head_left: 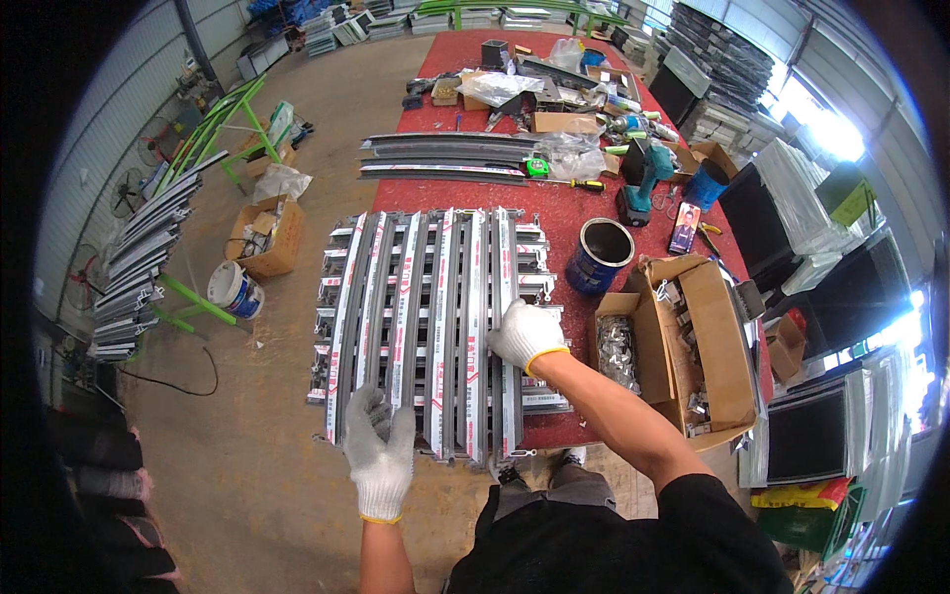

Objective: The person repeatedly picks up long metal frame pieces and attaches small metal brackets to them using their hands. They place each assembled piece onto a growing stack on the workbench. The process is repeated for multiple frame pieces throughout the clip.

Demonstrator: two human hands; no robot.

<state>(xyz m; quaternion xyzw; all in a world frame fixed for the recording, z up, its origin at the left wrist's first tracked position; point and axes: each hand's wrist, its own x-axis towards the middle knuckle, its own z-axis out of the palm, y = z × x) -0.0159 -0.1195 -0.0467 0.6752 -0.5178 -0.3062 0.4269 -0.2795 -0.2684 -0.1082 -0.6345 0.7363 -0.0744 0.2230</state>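
A stack of metal frame profiles [442,327] lies on the red table in front of me, the top layer running away from me over crosswise ones. White film with red print covers their upper faces. My left hand [380,445], in a white knit glove with a grey palm, is at the near left ends of the stack. Its thumb stands apart from the fingers, and it holds nothing visible. My right hand [529,335], gloved in white, is closed at the rightmost top profile [509,396]; its fingertips are partly hidden.
Right of the stack stand an open blue can [601,257] and cardboard boxes [705,346] of small metal parts. Beyond lie more profiles [445,156], a green tape measure [536,167], a screwdriver [588,185], a cordless drill [645,183] and a phone [684,229]. A white bucket [236,290] stands left.
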